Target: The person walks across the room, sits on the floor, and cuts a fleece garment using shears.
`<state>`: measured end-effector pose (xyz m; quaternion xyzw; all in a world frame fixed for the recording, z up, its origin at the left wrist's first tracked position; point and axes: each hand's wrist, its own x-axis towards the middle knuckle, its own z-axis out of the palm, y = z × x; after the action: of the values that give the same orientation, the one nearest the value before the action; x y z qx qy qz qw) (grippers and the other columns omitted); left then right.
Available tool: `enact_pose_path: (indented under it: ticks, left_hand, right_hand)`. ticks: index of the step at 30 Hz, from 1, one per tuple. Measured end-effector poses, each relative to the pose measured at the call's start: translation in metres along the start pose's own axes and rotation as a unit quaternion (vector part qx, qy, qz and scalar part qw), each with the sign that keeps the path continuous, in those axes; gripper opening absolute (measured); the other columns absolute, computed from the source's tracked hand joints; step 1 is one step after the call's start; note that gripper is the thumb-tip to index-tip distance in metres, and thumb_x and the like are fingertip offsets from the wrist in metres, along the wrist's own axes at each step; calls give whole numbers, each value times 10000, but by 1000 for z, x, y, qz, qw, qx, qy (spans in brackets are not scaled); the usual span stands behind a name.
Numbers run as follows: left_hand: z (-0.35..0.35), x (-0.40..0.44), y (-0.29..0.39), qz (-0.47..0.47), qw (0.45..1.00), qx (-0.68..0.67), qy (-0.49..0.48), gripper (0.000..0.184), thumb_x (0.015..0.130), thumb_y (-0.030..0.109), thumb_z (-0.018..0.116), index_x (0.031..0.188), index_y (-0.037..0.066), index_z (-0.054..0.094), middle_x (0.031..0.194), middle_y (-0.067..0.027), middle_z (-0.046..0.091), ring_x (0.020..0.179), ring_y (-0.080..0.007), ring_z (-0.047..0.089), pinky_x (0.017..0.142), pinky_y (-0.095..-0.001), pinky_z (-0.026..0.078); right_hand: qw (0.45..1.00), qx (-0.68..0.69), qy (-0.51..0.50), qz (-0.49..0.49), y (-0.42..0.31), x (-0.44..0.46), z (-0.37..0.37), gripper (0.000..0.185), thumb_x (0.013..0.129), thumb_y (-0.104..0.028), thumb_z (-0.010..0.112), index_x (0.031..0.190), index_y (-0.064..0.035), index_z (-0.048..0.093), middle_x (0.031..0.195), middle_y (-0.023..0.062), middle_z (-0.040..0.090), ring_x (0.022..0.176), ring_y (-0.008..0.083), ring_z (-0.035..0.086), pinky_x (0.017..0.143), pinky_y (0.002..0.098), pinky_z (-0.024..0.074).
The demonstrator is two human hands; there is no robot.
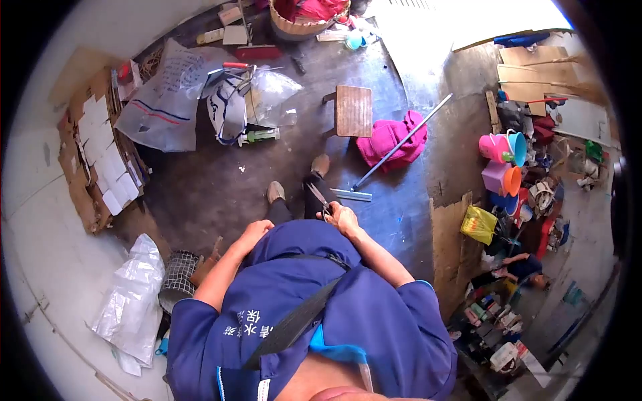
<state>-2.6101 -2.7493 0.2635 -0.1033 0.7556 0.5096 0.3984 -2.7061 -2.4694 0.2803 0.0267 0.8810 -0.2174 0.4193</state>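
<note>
My right hand (342, 218) is closed around the handles of a pair of scissors (317, 194), whose blades point forward over my right leg. My left hand (255, 234) rests at the front of my dark blue shirt, near my left thigh; its fingers lie against the cloth and nothing shows in them. Ahead on the dark floor stands a small wooden stool (353, 111). Beside it lies a magenta cloth bundle (394, 142), with a long-handled squeegee (401, 148) leaning across it. The squeegee's head is close to my right foot.
Flattened cardboard (100, 157), a large plastic bag (167, 93) and a white sack (132, 297) lie to the left. A wicker basket (309, 27) stands ahead. Pink buckets (493, 147), a yellow bag (479, 224) and clutter fill the right, where another person (525, 269) is.
</note>
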Motion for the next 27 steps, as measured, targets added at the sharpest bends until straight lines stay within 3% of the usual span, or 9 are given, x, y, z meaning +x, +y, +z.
enact_pose_path:
  ticks: [4,6,12,18,20,22,27]
  left_hand:
    - [-3,39,34,24,999,37,-7,244,791,187,556,956,17,617,913,-175,645,863,-269,629,731,-347,478]
    - [-3,60,63,-20,998,46,-41,281,802,241,566,964,18,617,932,-174,643,877,-281,625,752,-353,477]
    - [2,118,156,-14,986,142,-82,360,809,332,573,984,20,617,955,-181,640,899,-280,621,770,-355,474]
    - [-5,161,217,19,978,190,-85,339,791,305,600,959,11,622,916,-175,648,861,-285,631,741,-345,484]
    - [-11,177,221,63,976,192,-84,335,777,297,617,950,11,627,889,-171,653,830,-263,635,719,-336,485]
    - [-16,187,250,29,974,211,-81,346,771,305,624,942,5,625,873,-167,654,818,-253,634,715,-330,483]
    - [-35,244,295,58,953,263,-142,356,769,306,625,949,-1,623,886,-171,654,839,-250,635,733,-327,478]
  right_hand:
    - [1000,-10,-28,-1,28,18,-24,550,732,-507,638,1030,-47,588,933,192,643,939,332,607,792,411,458]
    - [1000,14,-3,4,48,27,-39,555,747,-538,602,985,-37,579,931,230,627,948,378,586,818,433,450]
    - [992,109,21,60,86,39,-101,524,756,-490,610,1009,-32,579,991,238,614,985,370,578,848,431,441]
    - [987,142,21,78,122,68,-130,589,745,-500,622,1091,-26,574,1037,216,609,1009,334,578,855,398,447]
    - [983,166,25,71,125,76,-140,598,742,-508,619,1092,-26,575,1055,220,602,1019,337,573,863,401,446]
    - [983,166,50,66,125,82,-150,605,742,-514,612,1099,-27,575,1057,226,600,1017,346,573,867,409,447]
    - [973,198,68,92,116,98,-181,600,730,-527,584,1053,-22,577,1057,245,591,1028,374,561,880,453,439]
